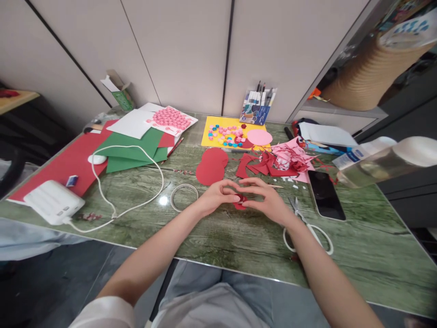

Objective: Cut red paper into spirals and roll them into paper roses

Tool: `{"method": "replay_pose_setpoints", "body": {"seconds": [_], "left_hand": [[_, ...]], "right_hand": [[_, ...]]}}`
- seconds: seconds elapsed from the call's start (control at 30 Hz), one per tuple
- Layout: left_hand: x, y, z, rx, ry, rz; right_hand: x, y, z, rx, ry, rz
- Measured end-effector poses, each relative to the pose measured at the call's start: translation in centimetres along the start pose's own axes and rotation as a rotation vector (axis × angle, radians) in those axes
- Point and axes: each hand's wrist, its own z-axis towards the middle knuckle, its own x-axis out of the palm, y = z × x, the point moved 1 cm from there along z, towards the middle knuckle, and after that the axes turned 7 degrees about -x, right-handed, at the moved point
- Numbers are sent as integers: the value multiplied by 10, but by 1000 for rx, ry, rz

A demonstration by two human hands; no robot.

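My left hand [218, 195] and my right hand [266, 198] meet above the green wood-grain table [221, 237]. Both pinch a small piece of red paper [241, 201] between their fingertips. Just beyond them lie two red paper discs [211, 166]. White-handled scissors [309, 225] rest beside my right wrist. A white wire ring [183, 197] lies left of my left hand.
Red and pink paper scraps [280, 161], a black phone [326, 195], a yellow sheet with small coloured rolls [232, 133], green, red and white paper sheets [136, 146], a white power bank [53, 201] with cable, a pen pouch [256, 107] and a clear bottle [378, 160] at right.
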Motion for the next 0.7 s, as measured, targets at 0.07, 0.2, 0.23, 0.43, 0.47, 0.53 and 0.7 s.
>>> {"method": "replay_pose_setpoints", "body": {"seconds": [0.07,0.2,0.23,0.43,0.47,0.53,0.7], "left_hand": [[-1,-2,0,7,16,35],[-2,-4,-1,-13,32,84],[-2,-5,-1,-24,39,97],[-4,-10,-2,-16,82,146],[-5,-11,-3,-25,96,146],[-5,-13,-2,-47,104,150],[-2,-10,1,-67,-8,-5]], "right_hand": [[-1,0,0,18,-11,23],[1,1,1,6,-54,-25],[2,1,1,0,-50,-50],[7,0,1,2,-14,-103],[7,0,1,13,-10,-103],[7,0,2,34,10,-107],[12,-6,1,47,-3,-191]]}}
